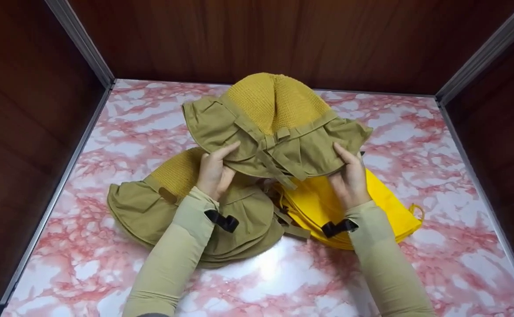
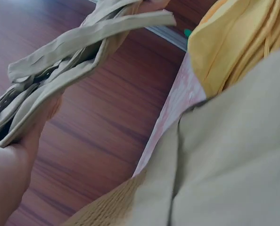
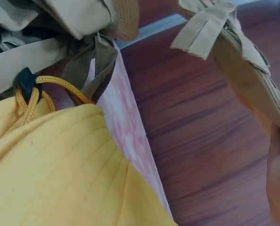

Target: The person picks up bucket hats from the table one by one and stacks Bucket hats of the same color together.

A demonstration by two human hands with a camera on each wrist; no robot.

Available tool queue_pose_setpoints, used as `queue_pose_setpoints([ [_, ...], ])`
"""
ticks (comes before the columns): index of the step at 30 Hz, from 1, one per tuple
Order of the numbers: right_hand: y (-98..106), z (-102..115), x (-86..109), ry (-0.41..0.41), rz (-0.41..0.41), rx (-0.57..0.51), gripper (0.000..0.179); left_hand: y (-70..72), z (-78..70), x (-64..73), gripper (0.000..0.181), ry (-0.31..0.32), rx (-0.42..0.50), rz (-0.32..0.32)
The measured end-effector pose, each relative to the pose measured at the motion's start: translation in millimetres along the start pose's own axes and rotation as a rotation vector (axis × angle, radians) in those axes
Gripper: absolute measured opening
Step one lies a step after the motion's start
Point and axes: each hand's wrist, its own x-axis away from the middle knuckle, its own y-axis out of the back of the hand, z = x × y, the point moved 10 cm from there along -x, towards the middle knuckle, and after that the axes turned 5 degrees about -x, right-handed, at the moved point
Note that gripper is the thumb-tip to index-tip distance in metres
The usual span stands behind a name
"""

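A sun hat [image 1: 279,105] with a mustard knitted crown and a khaki ruffled brim is held up above the table. My left hand [image 1: 215,171] grips its brim on the left, thumb on top. On the right, my right hand [image 1: 350,176] pinches the same brim, thumb also uppermost. Fabric ties dangle from the hat's front middle. Below my left hand lies a stack of similar khaki hats [image 1: 243,224]. Under my right hand is a pile of bright yellow hats [image 1: 389,207] with cords; a black cord stopper [image 3: 26,84] shows in the right wrist view.
The table [image 1: 120,273] has a pink and white marbled top. Dark wooden panels stand on the left [image 1: 27,132], at the back [image 1: 195,39] and on the right [image 1: 499,119], with metal strips along their edges.
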Motion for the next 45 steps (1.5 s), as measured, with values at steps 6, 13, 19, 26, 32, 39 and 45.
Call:
queue_pose_setpoints([
  [6, 0.6, 3.7, 0.8, 0.009, -0.005, 0.038, 0.030, -6.5, -13.3, -3.0, 0.014, -0.013, -0.102, 0.051],
  [13, 4.6, 13.1, 2.5, 0.044, 0.003, 0.119, 0.021, -1.6, -27.1, -5.9, 0.016, -0.018, -0.275, 0.011],
  [19, 4.5, 17.8, 2.2, 0.055, 0.015, 0.196, 0.030, 7.6, -51.5, -5.4, 0.013, -0.101, -0.511, -0.053],
  [26, 5.1, 33.0, 3.8, 0.141, -0.026, 0.236, 0.028, 12.8, -90.7, -1.7, 0.021, -0.228, -0.764, -0.063],
  [32, -4.7, 36.7, 10.6, 0.218, 0.018, 0.328, 0.017, 17.2, -116.6, 8.3, 0.038, -0.275, -1.115, -0.028],
  [39, -7.9, 31.5, 21.1, 0.267, 0.047, 0.396, 0.014, 27.8, -142.8, 16.6, 0.029, -0.395, -1.308, -0.084],
  [45, -3.8, 21.4, 29.1, 0.269, -0.010, 0.505, 0.015, 44.6, -165.0, 25.8, 0.022, -0.495, -1.416, -0.184],
])
